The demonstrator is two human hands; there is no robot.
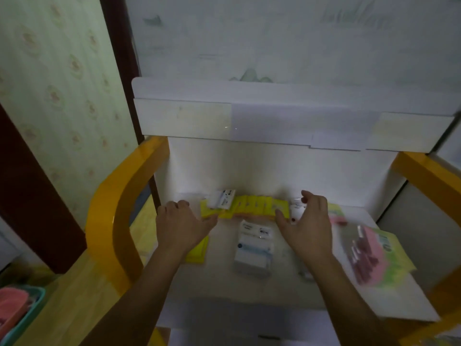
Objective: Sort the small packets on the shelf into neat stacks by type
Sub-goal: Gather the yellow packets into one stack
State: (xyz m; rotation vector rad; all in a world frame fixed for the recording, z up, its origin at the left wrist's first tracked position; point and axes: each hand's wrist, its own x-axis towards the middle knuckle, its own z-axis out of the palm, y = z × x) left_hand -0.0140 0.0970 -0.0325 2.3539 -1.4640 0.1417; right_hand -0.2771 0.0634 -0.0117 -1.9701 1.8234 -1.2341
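A fanned row of yellow packets [252, 207] lies at the back of the white shelf [249, 290]. My left hand [183, 224] rests at the row's left end, thumb touching it, fingers apart. My right hand [308, 224] cups the row's right end, thumb on the last yellow packet. A white packet [222, 199] lies on the row's left part. Another white packet [298, 207] sits behind my right fingers. A pile of white packets [253, 248] lies in the middle. One yellow packet [198, 250] peeks out under my left wrist.
Clear bags of pink and yellow-green items [371, 255] lie at the shelf's right. Yellow curved side frames [117, 216] flank the shelf on both sides. A white board [249, 121] overhangs the back. A teal basket [17, 315] sits at the lower left.
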